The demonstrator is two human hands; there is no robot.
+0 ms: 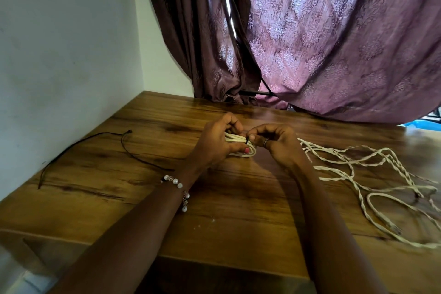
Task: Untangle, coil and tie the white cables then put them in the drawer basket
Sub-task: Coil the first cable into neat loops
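Observation:
My left hand grips a coiled bundle of white cable just above the wooden table. A thin black tie circles the bundle. My right hand pinches that tie with thumb and fingertips right beside the left hand. More white twisted cables lie loose and tangled on the table to the right. No drawer basket is in view.
Thin dark tie strings lie on the table at the left, close to the white wall. A purple patterned curtain hangs behind the table's far edge. The table's near edge runs across the bottom.

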